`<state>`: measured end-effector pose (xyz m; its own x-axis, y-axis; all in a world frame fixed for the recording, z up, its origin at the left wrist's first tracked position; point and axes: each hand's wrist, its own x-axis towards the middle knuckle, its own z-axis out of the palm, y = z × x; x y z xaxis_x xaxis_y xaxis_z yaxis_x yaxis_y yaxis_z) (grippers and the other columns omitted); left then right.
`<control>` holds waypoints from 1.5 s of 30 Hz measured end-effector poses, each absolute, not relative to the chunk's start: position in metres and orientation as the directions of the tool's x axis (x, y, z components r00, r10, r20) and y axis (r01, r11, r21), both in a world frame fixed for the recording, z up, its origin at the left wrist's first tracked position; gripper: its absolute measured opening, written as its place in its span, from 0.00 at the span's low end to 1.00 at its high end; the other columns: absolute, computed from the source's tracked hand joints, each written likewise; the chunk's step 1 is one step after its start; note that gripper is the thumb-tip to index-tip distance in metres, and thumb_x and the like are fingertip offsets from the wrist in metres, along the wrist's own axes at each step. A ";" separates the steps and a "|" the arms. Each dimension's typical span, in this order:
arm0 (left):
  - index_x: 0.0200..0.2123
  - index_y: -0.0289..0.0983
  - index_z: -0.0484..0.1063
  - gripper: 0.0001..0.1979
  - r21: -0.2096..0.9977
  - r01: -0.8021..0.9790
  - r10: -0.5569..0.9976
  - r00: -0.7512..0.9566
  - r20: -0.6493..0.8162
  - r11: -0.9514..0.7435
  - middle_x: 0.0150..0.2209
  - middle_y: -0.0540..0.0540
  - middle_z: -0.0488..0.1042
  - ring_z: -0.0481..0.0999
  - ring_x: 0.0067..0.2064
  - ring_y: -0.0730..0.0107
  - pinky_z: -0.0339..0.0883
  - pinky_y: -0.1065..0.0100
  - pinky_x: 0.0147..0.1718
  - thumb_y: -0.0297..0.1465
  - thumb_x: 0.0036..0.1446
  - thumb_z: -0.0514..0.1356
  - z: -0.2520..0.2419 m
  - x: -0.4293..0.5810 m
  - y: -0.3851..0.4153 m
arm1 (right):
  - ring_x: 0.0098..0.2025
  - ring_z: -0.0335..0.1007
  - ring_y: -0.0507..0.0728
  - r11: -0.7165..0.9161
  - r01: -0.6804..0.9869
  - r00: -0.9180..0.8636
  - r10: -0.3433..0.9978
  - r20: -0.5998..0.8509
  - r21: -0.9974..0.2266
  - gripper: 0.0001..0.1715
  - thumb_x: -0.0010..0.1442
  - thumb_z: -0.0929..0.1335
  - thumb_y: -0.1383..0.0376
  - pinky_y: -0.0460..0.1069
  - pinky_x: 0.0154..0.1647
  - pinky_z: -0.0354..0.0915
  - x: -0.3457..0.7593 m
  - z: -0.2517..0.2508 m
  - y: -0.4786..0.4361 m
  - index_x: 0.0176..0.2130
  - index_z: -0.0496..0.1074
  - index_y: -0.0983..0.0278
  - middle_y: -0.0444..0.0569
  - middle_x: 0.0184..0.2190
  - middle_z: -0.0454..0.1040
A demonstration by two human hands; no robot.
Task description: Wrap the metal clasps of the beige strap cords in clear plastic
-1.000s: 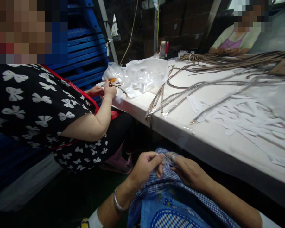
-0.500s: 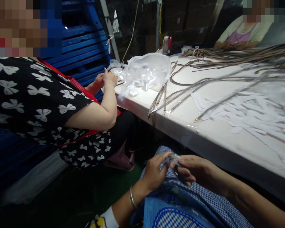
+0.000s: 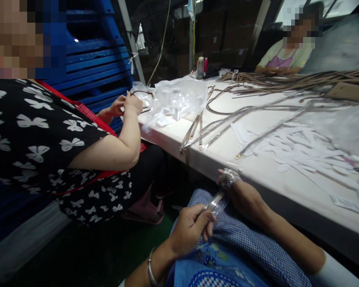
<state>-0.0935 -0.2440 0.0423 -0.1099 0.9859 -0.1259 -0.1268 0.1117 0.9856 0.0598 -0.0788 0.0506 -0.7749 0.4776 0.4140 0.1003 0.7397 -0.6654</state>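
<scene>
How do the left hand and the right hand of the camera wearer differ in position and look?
The left hand is lower in view; the right hand is nearer the table. The left hand has a silver bangle at its wrist; the right hand shows none. The left hand grips a flat plastic-wrapped strip; the right hand holds bunched clear plastic. Both hands touch clear plastic.

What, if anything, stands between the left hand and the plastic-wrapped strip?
Nothing visible: the left hand pinches the plastic-wrapped strip near its lower end. The right hand holds bunched clear plastic beyond the upper end.
</scene>
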 end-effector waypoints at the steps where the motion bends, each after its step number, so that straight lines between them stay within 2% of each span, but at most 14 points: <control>1: 0.32 0.33 0.71 0.20 0.986 -0.120 0.980 -0.144 -0.134 0.118 0.20 0.52 0.67 0.63 0.19 0.79 0.56 0.77 0.19 0.45 0.63 0.54 0.047 -0.097 -0.244 | 0.51 0.71 0.62 0.747 0.096 -0.815 0.439 0.379 -0.658 0.21 0.68 0.60 0.64 0.59 0.54 0.65 0.063 0.042 -0.080 0.59 0.62 0.62 0.57 0.48 0.74; 4: 0.29 0.34 0.70 0.20 0.985 -0.097 0.971 -0.182 -0.157 0.141 0.19 0.53 0.65 0.60 0.18 0.80 0.54 0.77 0.19 0.44 0.63 0.55 0.054 -0.109 -0.245 | 0.48 0.72 0.61 0.609 0.142 -0.825 0.508 0.246 -0.780 0.22 0.67 0.61 0.62 0.58 0.54 0.65 0.068 0.032 -0.087 0.59 0.62 0.62 0.56 0.47 0.74; 7: 0.29 0.34 0.70 0.19 0.986 -0.018 0.976 -0.138 -0.169 0.168 0.19 0.52 0.65 0.61 0.19 0.79 0.55 0.77 0.20 0.44 0.63 0.54 0.054 -0.113 -0.249 | 0.46 0.73 0.60 0.203 0.104 -0.654 0.751 0.087 -0.974 0.22 0.67 0.63 0.57 0.57 0.54 0.66 0.067 0.039 -0.087 0.58 0.63 0.60 0.52 0.45 0.74; 11: 0.25 0.35 0.70 0.20 0.976 0.160 0.988 -0.067 -0.139 0.148 0.21 0.50 0.68 0.65 0.22 0.77 0.57 0.75 0.23 0.41 0.64 0.53 0.053 -0.109 -0.258 | 0.45 0.74 0.58 -0.193 -0.148 -0.463 0.880 -0.105 -0.970 0.21 0.63 0.66 0.54 0.54 0.53 0.69 0.064 0.048 -0.080 0.52 0.69 0.61 0.51 0.43 0.74; 14: 0.24 0.35 0.69 0.21 0.973 0.191 0.990 -0.063 -0.122 0.132 0.21 0.50 0.68 0.66 0.23 0.77 0.58 0.75 0.25 0.41 0.65 0.52 0.056 -0.105 -0.262 | 0.46 0.74 0.59 -0.060 -0.055 -0.472 0.881 -0.027 -0.997 0.21 0.64 0.65 0.54 0.56 0.54 0.68 0.066 0.046 -0.086 0.53 0.68 0.60 0.51 0.45 0.75; 18: 0.27 0.35 0.69 0.19 0.984 0.019 0.980 -0.092 -0.177 0.179 0.20 0.52 0.67 0.64 0.20 0.77 0.58 0.75 0.22 0.42 0.63 0.54 0.065 -0.105 -0.258 | 0.51 0.71 0.62 0.538 0.188 -0.703 0.658 0.270 -0.822 0.21 0.67 0.62 0.57 0.58 0.56 0.64 0.072 0.026 -0.111 0.55 0.65 0.62 0.55 0.48 0.74; 23: 0.24 0.35 0.67 0.21 0.967 -0.059 0.958 -0.133 -0.252 0.246 0.17 0.52 0.65 0.63 0.17 0.78 0.57 0.76 0.18 0.45 0.61 0.56 0.070 -0.115 -0.245 | 0.30 0.69 0.59 0.824 0.171 -0.897 0.357 0.261 -0.540 0.16 0.68 0.59 0.58 0.53 0.32 0.66 0.073 0.009 -0.141 0.39 0.68 0.65 0.53 0.29 0.72; 26: 0.24 0.34 0.68 0.22 0.976 0.018 0.955 -0.213 -0.207 0.216 0.18 0.52 0.67 0.65 0.19 0.77 0.59 0.75 0.20 0.46 0.60 0.57 0.059 -0.124 -0.237 | 0.28 0.64 0.56 0.725 0.288 -0.901 0.426 0.078 -0.626 0.17 0.69 0.56 0.58 0.51 0.31 0.62 0.068 0.024 -0.144 0.33 0.66 0.63 0.49 0.27 0.69; 28: 0.23 0.34 0.69 0.22 0.980 0.064 0.947 -0.275 -0.163 0.187 0.18 0.52 0.67 0.65 0.20 0.77 0.59 0.75 0.21 0.46 0.59 0.57 0.048 -0.131 -0.232 | 0.27 0.64 0.55 0.501 0.378 -0.882 0.452 -0.137 -0.779 0.20 0.69 0.56 0.55 0.50 0.31 0.62 0.066 0.038 -0.141 0.32 0.65 0.62 0.46 0.25 0.67; 31: 0.22 0.33 0.69 0.23 0.981 0.040 0.938 -0.304 -0.168 0.189 0.18 0.54 0.63 0.61 0.20 0.80 0.53 0.77 0.20 0.46 0.59 0.58 0.036 -0.140 -0.228 | 0.27 0.64 0.54 0.192 0.405 -0.886 0.325 -0.332 -0.894 0.25 0.69 0.55 0.51 0.48 0.29 0.62 0.068 0.047 -0.137 0.29 0.64 0.62 0.44 0.24 0.66; 35: 0.28 0.32 0.72 0.21 0.952 -0.193 0.921 -0.268 -0.284 0.237 0.17 0.56 0.59 0.55 0.18 0.82 0.45 0.77 0.18 0.47 0.58 0.59 0.032 -0.144 -0.224 | 0.35 0.67 0.57 0.459 0.355 -0.904 0.389 -0.174 -0.815 0.16 0.67 0.60 0.54 0.52 0.39 0.63 0.072 0.032 -0.139 0.39 0.67 0.62 0.49 0.33 0.71; 40: 0.34 0.33 0.72 0.20 0.901 -0.389 0.928 -0.227 -0.296 0.193 0.17 0.57 0.59 0.57 0.18 0.82 0.58 0.76 0.23 0.47 0.57 0.60 0.030 -0.140 -0.214 | 0.34 0.65 0.58 0.579 0.358 -0.893 0.441 -0.088 -0.732 0.17 0.68 0.57 0.57 0.54 0.40 0.61 0.070 0.024 -0.140 0.39 0.68 0.64 0.50 0.32 0.69; 42: 0.38 0.34 0.74 0.19 0.965 -0.220 0.926 -0.312 -0.211 0.145 0.22 0.52 0.68 0.67 0.23 0.77 0.65 0.73 0.29 0.45 0.60 0.58 0.031 -0.142 -0.212 | 0.30 0.61 0.55 0.364 0.359 -0.887 0.419 -0.193 -0.859 0.20 0.68 0.58 0.54 0.51 0.35 0.60 0.069 0.032 -0.136 0.34 0.67 0.64 0.46 0.28 0.66; 45: 0.44 0.38 0.76 0.13 0.948 0.315 0.871 -0.476 0.126 0.035 0.42 0.43 0.77 0.75 0.45 0.64 0.67 0.62 0.48 0.38 0.62 0.58 0.033 -0.144 -0.219 | 0.25 0.55 0.51 -0.170 0.327 -0.882 0.297 -0.365 -0.929 0.21 0.66 0.60 0.52 0.47 0.28 0.56 0.070 0.046 -0.129 0.32 0.68 0.66 0.42 0.23 0.60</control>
<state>-0.1439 -0.2187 0.0329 -0.4756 0.8706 0.1261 0.3154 0.0349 0.9483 0.0703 -0.1287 0.0461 -0.8825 0.2966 -0.3651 0.3273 -0.1703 -0.9294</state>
